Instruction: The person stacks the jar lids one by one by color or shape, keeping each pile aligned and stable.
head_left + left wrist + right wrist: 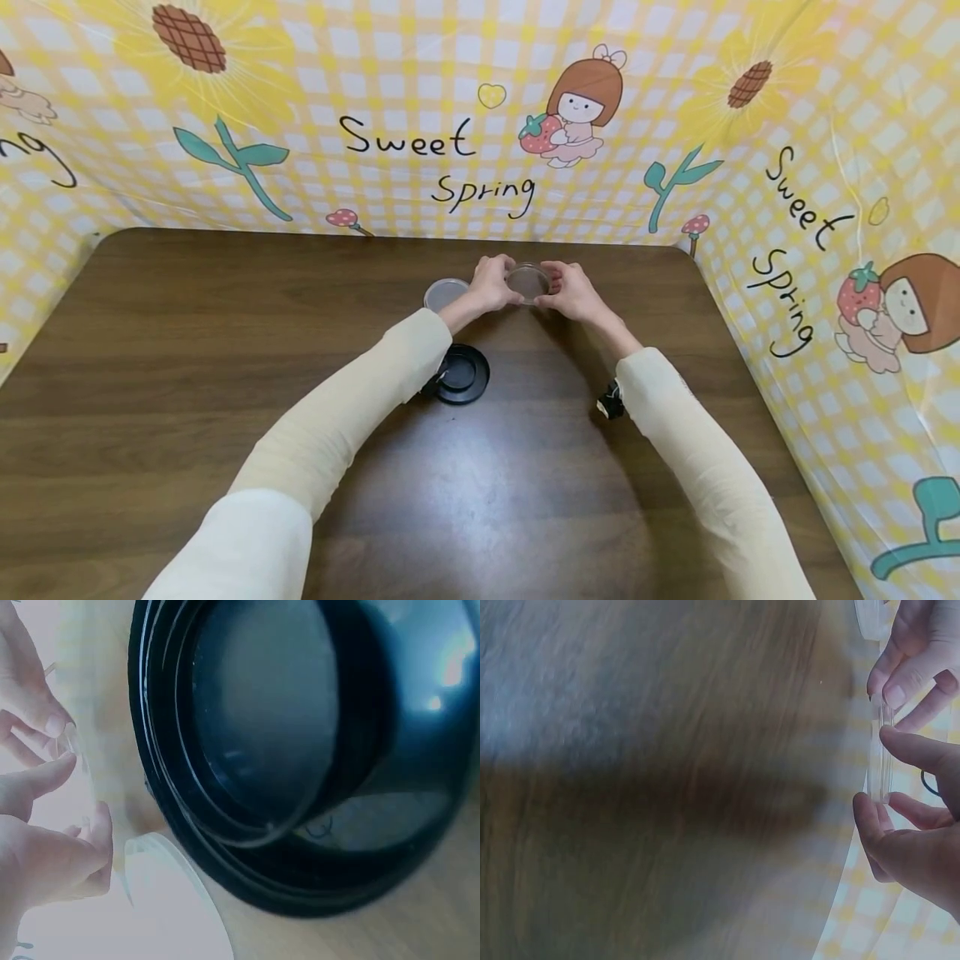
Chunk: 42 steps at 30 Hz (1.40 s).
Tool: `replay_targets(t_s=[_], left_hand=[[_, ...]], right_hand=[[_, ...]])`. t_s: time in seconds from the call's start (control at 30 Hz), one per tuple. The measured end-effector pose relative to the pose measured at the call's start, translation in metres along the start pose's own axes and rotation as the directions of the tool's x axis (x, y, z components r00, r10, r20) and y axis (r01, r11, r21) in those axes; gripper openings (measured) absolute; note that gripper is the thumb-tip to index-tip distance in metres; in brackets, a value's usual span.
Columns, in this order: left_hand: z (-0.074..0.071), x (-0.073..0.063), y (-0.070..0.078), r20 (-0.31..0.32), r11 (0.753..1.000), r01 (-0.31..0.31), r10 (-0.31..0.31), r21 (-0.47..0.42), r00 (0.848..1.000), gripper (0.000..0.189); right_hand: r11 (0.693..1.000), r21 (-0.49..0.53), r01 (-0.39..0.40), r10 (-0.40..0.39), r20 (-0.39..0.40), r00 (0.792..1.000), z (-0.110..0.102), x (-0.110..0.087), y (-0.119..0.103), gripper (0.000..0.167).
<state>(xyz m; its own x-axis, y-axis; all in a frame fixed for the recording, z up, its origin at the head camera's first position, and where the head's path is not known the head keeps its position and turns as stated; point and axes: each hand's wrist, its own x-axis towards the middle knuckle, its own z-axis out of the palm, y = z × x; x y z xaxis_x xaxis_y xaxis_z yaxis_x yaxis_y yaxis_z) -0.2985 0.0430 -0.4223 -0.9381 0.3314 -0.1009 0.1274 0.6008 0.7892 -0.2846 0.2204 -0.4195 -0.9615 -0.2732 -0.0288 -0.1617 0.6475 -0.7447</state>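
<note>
A shallow clear round dish (528,284), like a petri dish, is held by both hands near the far edge of the table. My left hand (492,284) pinches its left rim between thumb and fingers. From the right side, my right hand (572,291) grips the opposite rim. Edge-on in the right wrist view, the clear dish (880,754) shows thin layered walls. Just left of my left hand lies a second clear round disc (446,293), partly covered by the hand and wrist. A black round piece with a raised inner ring (462,375) sits nearer, beside the left forearm.
The brown wooden table (225,333) meets a yellow checked cloth (420,92) along its back and right sides. A small black device (611,401) is at the right wrist. Light glares off the table's front middle.
</note>
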Motion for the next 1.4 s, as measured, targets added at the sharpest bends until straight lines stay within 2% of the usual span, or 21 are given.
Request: replay_targets(t_s=[0.13, 0.37, 0.6, 1.0, 1.23, 1.4], left_hand=[[-0.006, -0.003, 0.0, 0.003, 1.0, -0.012, 0.012, -0.002, 1.0, 0.065], [-0.014, -0.008, -0.001, 0.0, 0.999, 0.018, -0.018, -0.048, 1.0, 0.063], [-0.019, -0.013, -0.004, 0.0, 0.999, -0.032, 0.032, -0.005, 1.0, 0.063], [-0.037, -0.027, -0.011, 0.005, 0.999, -0.039, 0.039, -0.008, 0.999, 0.062], [-0.045, -0.034, -0.02, 0.012, 0.998, -0.039, 0.039, -0.04, 0.999, 0.062], [-0.051, -0.04, -0.025, 0.007, 0.999, -0.038, 0.038, 0.004, 0.999, 0.061]], right_hand=[[1.0, 0.017, -0.009, 0.009, -0.003, 1.0, 0.001, 0.001, -0.004, 0.066], [0.999, 0.038, 0.005, -0.005, 0.01, 1.0, 0.005, 0.001, -0.008, 0.068], [0.999, 0.035, -0.001, 0.001, 0.008, 1.0, 0.009, -0.003, -0.012, 0.068], [1.0, 0.018, 0.007, -0.007, 0.02, 1.0, 0.018, -0.003, -0.031, 0.068], [1.0, 0.004, 0.031, -0.031, 0.039, 0.999, 0.025, -0.002, -0.04, 0.066], [0.999, -0.014, 0.039, -0.038, 0.054, 0.998, 0.032, 0.0, -0.047, 0.068]])
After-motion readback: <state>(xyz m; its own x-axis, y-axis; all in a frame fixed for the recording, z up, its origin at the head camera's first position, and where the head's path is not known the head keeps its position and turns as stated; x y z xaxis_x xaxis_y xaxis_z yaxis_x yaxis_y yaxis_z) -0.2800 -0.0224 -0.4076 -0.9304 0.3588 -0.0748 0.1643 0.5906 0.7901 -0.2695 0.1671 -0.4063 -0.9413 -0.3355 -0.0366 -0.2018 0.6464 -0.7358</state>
